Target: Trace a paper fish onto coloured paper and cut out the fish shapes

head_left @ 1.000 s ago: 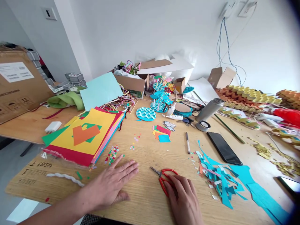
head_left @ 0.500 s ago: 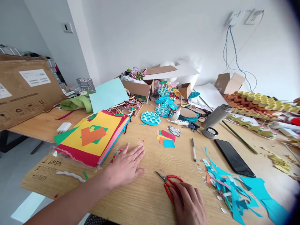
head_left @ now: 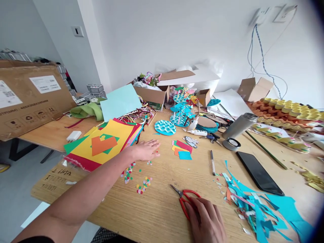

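My left hand (head_left: 147, 150) lies palm down on the wooden table, fingers apart, beside the stack of coloured paper (head_left: 106, 140). Small round confetti dots (head_left: 144, 185) are scattered nearer me, under and beside my forearm. Around the red handles of the scissors (head_left: 183, 195), which rest on the table with blades pointing away to the left, my right hand (head_left: 209, 219) has its fingers curled. Small coloured paper pieces (head_left: 185, 155) lie right of my left hand. Behind them is a round blue wavy paper piece (head_left: 165, 128).
On the right are a pen (head_left: 212, 163), a black phone (head_left: 259, 172), a metal flask (head_left: 240, 125) and blue paper scraps (head_left: 255, 206). Egg trays (head_left: 291, 109) sit at the back right. A large cardboard box (head_left: 32, 98) stands at the left.
My left hand has moved forward across the table, away from me, and more confetti dots show behind it. My right hand remains at the scissors. The view has shifted slightly left.
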The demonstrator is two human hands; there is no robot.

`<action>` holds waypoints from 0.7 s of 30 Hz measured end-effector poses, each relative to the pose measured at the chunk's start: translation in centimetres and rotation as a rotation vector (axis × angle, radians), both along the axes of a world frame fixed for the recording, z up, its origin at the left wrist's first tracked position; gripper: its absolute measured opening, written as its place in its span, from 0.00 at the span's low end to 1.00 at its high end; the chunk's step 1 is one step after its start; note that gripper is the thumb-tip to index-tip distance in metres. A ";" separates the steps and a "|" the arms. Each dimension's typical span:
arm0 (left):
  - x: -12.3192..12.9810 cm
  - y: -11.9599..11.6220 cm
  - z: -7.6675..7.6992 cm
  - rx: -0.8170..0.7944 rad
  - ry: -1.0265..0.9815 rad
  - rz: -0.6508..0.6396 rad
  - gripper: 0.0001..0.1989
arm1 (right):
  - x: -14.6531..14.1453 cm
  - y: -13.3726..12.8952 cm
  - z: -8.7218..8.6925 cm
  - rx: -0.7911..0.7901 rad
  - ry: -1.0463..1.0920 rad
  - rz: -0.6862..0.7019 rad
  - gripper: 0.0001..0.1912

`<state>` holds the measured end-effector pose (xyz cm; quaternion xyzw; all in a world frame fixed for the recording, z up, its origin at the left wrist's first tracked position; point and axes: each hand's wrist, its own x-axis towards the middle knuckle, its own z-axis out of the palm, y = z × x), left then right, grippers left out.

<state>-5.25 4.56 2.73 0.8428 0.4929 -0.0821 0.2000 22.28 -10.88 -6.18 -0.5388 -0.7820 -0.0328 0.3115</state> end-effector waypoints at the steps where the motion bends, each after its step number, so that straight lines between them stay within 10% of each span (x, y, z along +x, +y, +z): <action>1: -0.4 -0.3 -0.1 -0.007 0.005 -0.007 0.35 | 0.0 0.0 0.0 -0.002 0.003 -0.003 0.15; 10: -1.9 -0.3 -1.7 0.079 0.054 -0.010 0.37 | -0.1 0.0 0.0 -0.004 0.006 -0.005 0.17; 21: -3.6 0.1 0.4 0.166 0.018 -0.032 0.35 | -0.5 0.1 0.6 0.032 0.017 0.008 0.17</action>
